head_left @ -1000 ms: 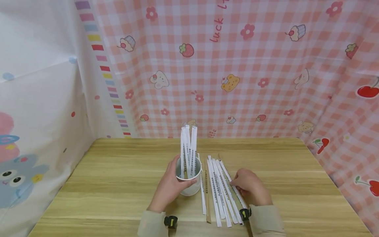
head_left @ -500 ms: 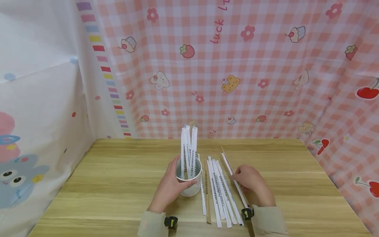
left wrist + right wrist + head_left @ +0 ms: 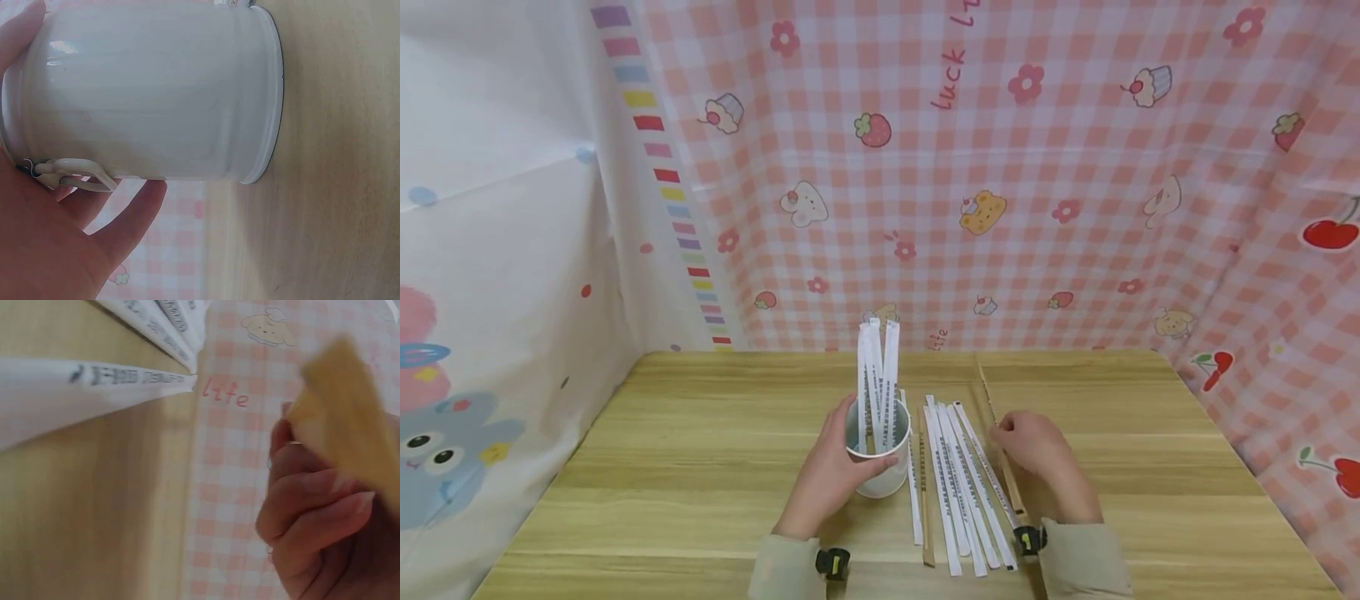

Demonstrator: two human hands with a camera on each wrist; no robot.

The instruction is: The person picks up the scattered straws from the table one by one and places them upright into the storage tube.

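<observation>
My left hand (image 3: pixel 835 475) holds a small white metal pail (image 3: pixel 882 479), fingers around its side and thumb near the rim. A small loop fitting (image 3: pixel 81 172) shows on the pail in the left wrist view. Several white paper-wrapped straws (image 3: pixel 891 358) stand upright in it. My right hand (image 3: pixel 1037 450) pinches a brown paper-wrapped straw (image 3: pixel 1011 492), tilted with its far end to the left. In the right wrist view the brown wrapper (image 3: pixel 340 412) is blurred and close. To its left on the table lie several white wrapped straws (image 3: pixel 958 492), fanned side by side.
A white wrapped straw (image 3: pixel 915 500) and another brown one (image 3: pixel 927 508) lie between pail and fan. They rest on the wooden table (image 3: pixel 715 467). Behind it hangs a pink checked cloth (image 3: pixel 925 167); printed white cloth (image 3: pixel 497 250) covers the left side.
My right hand moved slightly right and away from me. It held a white wrapped straw; that one now lies at the fan's right edge, and the hand holds a brown one. Left hand stayed still.
</observation>
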